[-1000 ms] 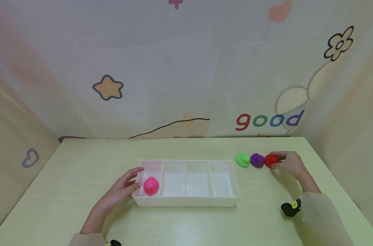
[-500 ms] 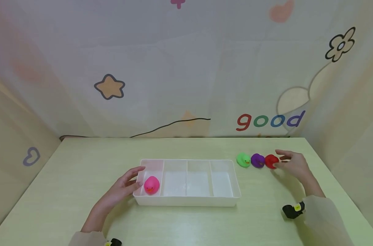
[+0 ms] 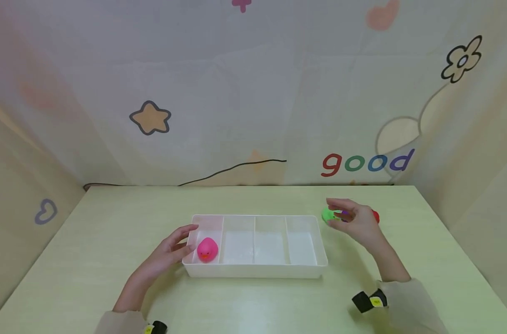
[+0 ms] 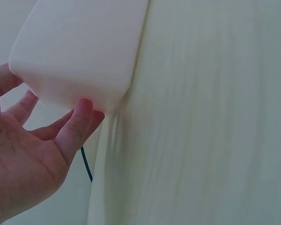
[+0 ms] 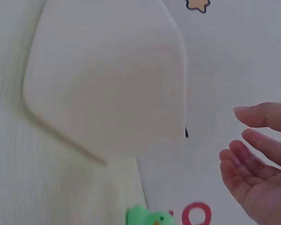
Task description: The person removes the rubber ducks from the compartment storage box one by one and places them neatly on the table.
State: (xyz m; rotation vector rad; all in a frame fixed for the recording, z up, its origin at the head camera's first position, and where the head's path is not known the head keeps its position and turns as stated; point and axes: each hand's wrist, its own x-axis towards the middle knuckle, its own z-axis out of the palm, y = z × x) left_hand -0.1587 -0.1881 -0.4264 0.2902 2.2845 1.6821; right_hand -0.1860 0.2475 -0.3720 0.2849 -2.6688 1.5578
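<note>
A pink rubber duck (image 3: 207, 250) sits in the leftmost compartment of a white divided tray (image 3: 255, 271). My left hand (image 3: 170, 250) holds the tray's left end, its thumb against the outer end wall, as the left wrist view shows. My right hand (image 3: 357, 222) hovers at the row of ducks to the tray's right, thumb and fingers apart around nothing. From behind it show a green rubber duck (image 3: 327, 215), a sliver of a purple duck, and part of a red duck (image 3: 376, 216). In the right wrist view the green duck (image 5: 147, 217) lies apart from the fingers.
The tray stands on a pale wooden table (image 3: 253, 306). Its other compartments show bare white floors. A printed cloth backdrop (image 3: 236, 93) rises behind the table, with side curtains left and right. Black wrist cameras (image 3: 363, 301) hang below the sleeves.
My right hand has left the red duck and moved left along the row, over the purple duck toward the green one. The left hand stays on the tray.
</note>
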